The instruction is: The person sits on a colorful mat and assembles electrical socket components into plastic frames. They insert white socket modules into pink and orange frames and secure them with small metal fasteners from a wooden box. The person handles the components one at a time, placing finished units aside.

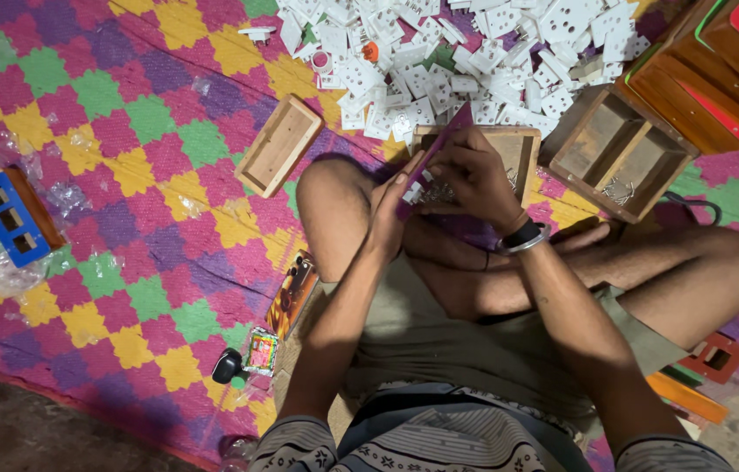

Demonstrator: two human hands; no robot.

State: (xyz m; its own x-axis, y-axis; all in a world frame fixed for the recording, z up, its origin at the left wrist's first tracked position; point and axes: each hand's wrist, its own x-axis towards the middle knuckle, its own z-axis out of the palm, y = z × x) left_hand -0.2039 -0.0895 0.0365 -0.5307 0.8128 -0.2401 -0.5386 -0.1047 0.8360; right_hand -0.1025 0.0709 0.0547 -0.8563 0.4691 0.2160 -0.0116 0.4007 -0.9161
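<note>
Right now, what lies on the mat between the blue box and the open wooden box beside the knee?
In the head view, only mat with a few clear plastic scraps lies between the blue box and the open wooden box.

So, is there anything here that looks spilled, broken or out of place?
Nothing looks broken. The white socket plates lie in a loose, unsorted heap on the checkered mat, and crumpled clear plastic wrappers are scattered around the blue-fronted box.

Dim, warm indoor light from above — soft shadow under the legs, murky corners, slight wide-angle edge bending.
</note>
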